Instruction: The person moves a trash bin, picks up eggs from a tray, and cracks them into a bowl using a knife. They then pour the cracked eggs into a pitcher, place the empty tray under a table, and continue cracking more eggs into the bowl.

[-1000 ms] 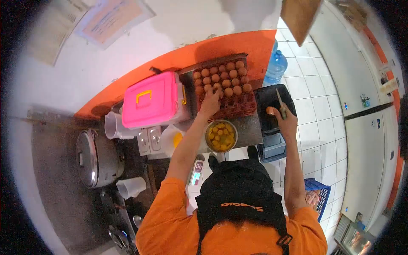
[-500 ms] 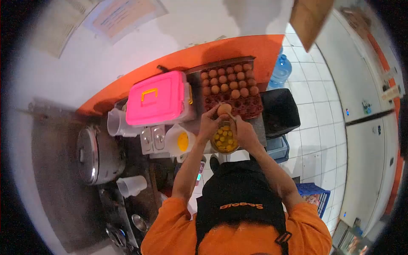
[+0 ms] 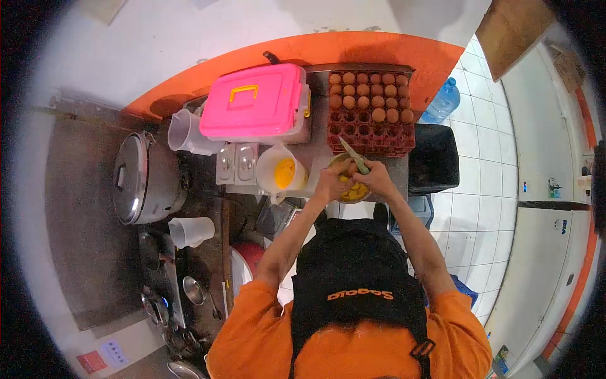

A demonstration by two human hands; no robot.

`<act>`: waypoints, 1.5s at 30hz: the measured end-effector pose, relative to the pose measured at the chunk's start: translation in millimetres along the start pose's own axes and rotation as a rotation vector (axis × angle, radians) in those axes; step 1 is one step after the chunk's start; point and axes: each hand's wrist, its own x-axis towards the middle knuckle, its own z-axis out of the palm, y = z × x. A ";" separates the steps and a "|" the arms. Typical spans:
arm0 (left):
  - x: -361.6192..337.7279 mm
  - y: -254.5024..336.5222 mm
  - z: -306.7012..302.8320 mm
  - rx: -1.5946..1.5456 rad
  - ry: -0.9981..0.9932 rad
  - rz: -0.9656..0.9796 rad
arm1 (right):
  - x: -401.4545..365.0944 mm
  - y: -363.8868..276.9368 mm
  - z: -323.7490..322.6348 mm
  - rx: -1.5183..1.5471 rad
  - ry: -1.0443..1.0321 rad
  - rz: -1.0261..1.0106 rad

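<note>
Over a round bowl [image 3: 339,158] of yellow yolks [image 3: 357,191], my left hand [image 3: 331,182] is closed on an egg [image 3: 348,169], mostly hidden by the fingers. My right hand [image 3: 379,180] grips a knife [image 3: 353,153] by its greenish handle, the blade slanting up and left past the bowl's rim. Just beyond the bowl lies a red egg tray [image 3: 371,146]. Brown eggs [image 3: 377,102] fill its far rows, while the near cups hold none.
Left of the bowl stand a white jug [image 3: 267,167] with yellow contents, lidded metal containers [image 3: 246,164] and a pink-lidded box [image 3: 252,107]. A large pot [image 3: 146,180] and another jug [image 3: 190,232] are farther left. On the right are a black bin [image 3: 435,158] and a blue water bottle [image 3: 443,101].
Both hands have lowered the egg and knife from near the tray's front edge to over the bowl. The knife blade now shows clearly. The view has shifted.
</note>
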 end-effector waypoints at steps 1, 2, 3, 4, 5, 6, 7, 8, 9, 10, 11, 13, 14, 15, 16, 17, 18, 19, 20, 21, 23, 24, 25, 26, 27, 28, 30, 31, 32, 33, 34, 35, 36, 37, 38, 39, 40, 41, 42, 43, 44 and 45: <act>-1.0 -5.2 3.0 0.030 -0.018 -0.050 | -0.6 0.8 1.6 0.003 -0.002 0.001; -0.5 -12.4 6.3 0.033 -0.017 -0.051 | 0.6 0.9 2.8 -0.048 -0.008 0.043; -0.8 -15.8 8.4 0.028 -0.009 0.010 | 1.5 1.7 4.2 -0.098 -0.013 0.085; -1.6 -19.4 10.0 0.023 -0.004 0.071 | 1.6 3.6 4.7 -0.094 -0.013 0.085; -3.0 -23.4 10.4 0.026 -0.006 0.069 | 1.4 6.1 4.0 -0.113 -0.029 0.051; -4.1 -14.1 5.4 0.054 -0.009 0.080 | 2.4 9.1 2.7 -0.133 -0.043 0.015; -5.3 -7.7 1.3 0.082 -0.015 0.090 | 2.9 12.3 1.7 -0.130 -0.041 0.017; -5.8 -11.7 -0.6 0.083 -0.023 0.090 | 2.6 16.1 0.8 -0.168 0.000 -0.130; -4.0 -16.0 -3.7 0.249 -0.015 0.216 | 4.0 22.2 -0.6 -0.207 0.042 -0.278; -3.6 -19.9 -6.5 0.414 -0.007 0.343 | 7.0 31.0 -1.5 -0.204 0.045 -0.273; -2.4 -23.6 -9.9 0.416 -0.012 0.346 | 12.6 37.7 -2.9 -0.289 0.091 -0.400; -0.9 -12.4 -18.1 0.575 -0.070 0.293 | 11.8 35.0 -6.0 -0.374 0.143 -0.522; 2.1 -5.3 -18.7 0.577 -0.075 0.300 | 10.4 34.0 -9.2 -0.256 0.111 -0.325; 4.9 14.7 -22.1 0.482 -0.061 0.201 | 8.0 28.5 -12.5 -0.135 0.080 -0.129; 8.1 32.1 -24.4 0.387 -0.050 0.103 | 6.4 25.9 -14.5 -0.132 0.092 -0.127; 11.9 43.9 -22.9 0.390 -0.060 0.112 | 4.0 23.4 -16.1 -0.008 0.129 -0.107; 17.6 55.2 -18.0 0.241 -0.041 0.137 | 1.6 19.8 -18.9 0.114 0.169 -0.091; 23.4 67.2 -11.9 0.091 -0.023 0.159 | -7.3 2.4 -25.3 0.115 0.183 -0.091; 30.7 80.0 -4.5 0.090 -0.030 0.170 | -18.9 -15.2 -33.1 0.243 0.303 -0.080; 41.3 94.0 3.9 0.080 -0.022 0.276 | -26.1 -29.0 -42.5 0.371 0.422 -0.071; 64.7 120.7 13.4 0.073 -0.083 0.471 | -36.1 -25.1 -68.8 0.464 0.519 -0.035; 86.4 120.3 15.3 0.072 -0.090 0.483 | -40.9 -17.5 -84.8 0.560 0.606 0.001; 110.4 113.4 18.4 0.258 -0.033 0.587 | -46.2 -5.9 -102.5 0.561 0.620 0.001; 129.0 106.5 22.5 0.441 0.026 0.689 | -52.9 7.9 -122.9 0.354 0.680 0.036; 142.6 103.3 20.9 0.573 0.066 0.709 | -58.8 18.0 -140.1 0.144 0.736 0.068; 153.9 90.2 22.8 0.567 0.060 0.725 | -68.5 19.5 -152.0 0.124 0.806 0.104; 176.7 61.6 27.8 0.894 -0.075 0.495 | -77.1 32.0 -160.9 -0.082 0.971 -0.080; 180.5 60.2 26.7 0.892 -0.080 0.513 | -77.3 40.4 -159.3 -0.083 0.989 -0.078; 181.9 57.7 25.1 0.791 -0.073 0.471 | -75.2 48.6 -154.9 0.009 0.933 -0.114; 181.6 57.2 22.9 0.690 -0.069 0.425 | -76.0 52.7 -151.1 0.101 0.874 -0.148; 181.8 58.5 18.5 0.690 -0.077 0.440 | -77.3 46.2 -146.4 0.101 0.890 -0.146; 180.7 58.7 13.1 0.573 -0.086 0.397 | -75.5 38.8 -137.3 -0.027 0.807 -0.099; 177.2 61.0 9.9 0.456 -0.092 0.351 | -71.3 27.7 -128.5 -0.153 0.719 -0.054; 164.9 76.6 5.0 0.311 -0.098 0.182 | -64.9 17.4 -120.1 -0.153 0.722 -0.055; 155.3 78.6 2.7 0.313 -0.098 0.183 | -57.1 6.4 -110.2 -0.220 0.685 -0.092; 145.1 77.6 0.2 0.124 -0.057 0.199 | -49.6 -5.3 -99.3 -0.286 0.641 -0.131; 135.9 76.8 -4.0 -0.063 -0.011 0.214 | -43.5 -23.0 -88.6 -0.284 0.634 -0.137; 124.6 76.0 -8.7 -0.061 0.003 0.206 | -40.4 -43.7 -77.2 -0.257 0.623 -0.174; 110.7 76.1 -13.4 -0.175 -0.019 0.174 | -38.5 -56.5 -65.5 -0.231 0.602 -0.213; 98.7 76.9 -19.1 -0.291 -0.034 0.144 | -33.5 -58.7 -52.5 -0.231 0.575 -0.226; 87.4 78.0 -26.0 -0.293 -0.003 0.131 | -28.2 -57.9 -37.9 -0.273 0.505 -0.234; 77.8 80.7 -32.6 -0.269 0.004 0.106 | -24.7 -59.0 -27.3 -0.318 0.435 -0.246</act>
